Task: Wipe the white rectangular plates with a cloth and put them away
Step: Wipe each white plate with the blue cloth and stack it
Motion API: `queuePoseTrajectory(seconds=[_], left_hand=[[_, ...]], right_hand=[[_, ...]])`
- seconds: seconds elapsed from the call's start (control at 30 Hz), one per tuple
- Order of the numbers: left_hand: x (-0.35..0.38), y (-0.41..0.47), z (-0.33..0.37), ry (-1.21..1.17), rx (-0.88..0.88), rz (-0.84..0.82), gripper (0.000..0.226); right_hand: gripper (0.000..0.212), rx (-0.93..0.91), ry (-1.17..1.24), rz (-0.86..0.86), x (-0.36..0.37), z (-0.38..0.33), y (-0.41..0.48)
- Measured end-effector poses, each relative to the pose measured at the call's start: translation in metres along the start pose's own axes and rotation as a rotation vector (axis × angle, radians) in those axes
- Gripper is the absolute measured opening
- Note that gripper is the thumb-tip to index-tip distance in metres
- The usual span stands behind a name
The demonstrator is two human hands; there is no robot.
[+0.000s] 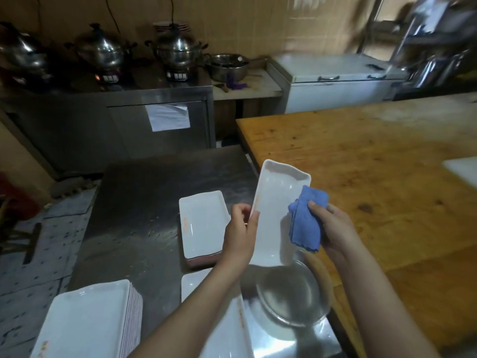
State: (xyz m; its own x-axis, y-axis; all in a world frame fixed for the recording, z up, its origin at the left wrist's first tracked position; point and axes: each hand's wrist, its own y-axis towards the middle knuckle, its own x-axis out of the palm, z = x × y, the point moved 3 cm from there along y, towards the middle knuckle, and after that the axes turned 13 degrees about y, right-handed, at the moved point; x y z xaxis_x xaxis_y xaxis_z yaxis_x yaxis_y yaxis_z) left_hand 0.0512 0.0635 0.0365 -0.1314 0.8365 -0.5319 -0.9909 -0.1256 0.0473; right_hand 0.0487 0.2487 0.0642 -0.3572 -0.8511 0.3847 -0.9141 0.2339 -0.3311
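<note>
Left grip pinches white plate; right grip clutches blue cloth above steel counter beside wooden table.

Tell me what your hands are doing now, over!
Left hand grips the white plate by its edge, tilted up. Right hand holds the blue cloth against it. Plate stacks sit on the steel counter; nothing blocks.

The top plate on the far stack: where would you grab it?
The top plate lies flat, so probably pinch its raised left long rim, coming from the left; the left hand and the held plate crowd its right side.
</note>
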Motion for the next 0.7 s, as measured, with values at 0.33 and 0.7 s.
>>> queuePoseTrajectory(seconds=[0.33,0.7], left_hand=[[-0.006,-0.001,-0.026,-0.441,-0.531,-0.131,0.027],[-0.065,-0.034,-0.061,-0.780,-0.668,-0.046,0.041]], right_hand=[[0.035,0.270,-0.052,-0.392,0.051,0.018,-0.032],[0.058,-0.427,-1.329,-0.371,0.110,0.070,-0.058]])
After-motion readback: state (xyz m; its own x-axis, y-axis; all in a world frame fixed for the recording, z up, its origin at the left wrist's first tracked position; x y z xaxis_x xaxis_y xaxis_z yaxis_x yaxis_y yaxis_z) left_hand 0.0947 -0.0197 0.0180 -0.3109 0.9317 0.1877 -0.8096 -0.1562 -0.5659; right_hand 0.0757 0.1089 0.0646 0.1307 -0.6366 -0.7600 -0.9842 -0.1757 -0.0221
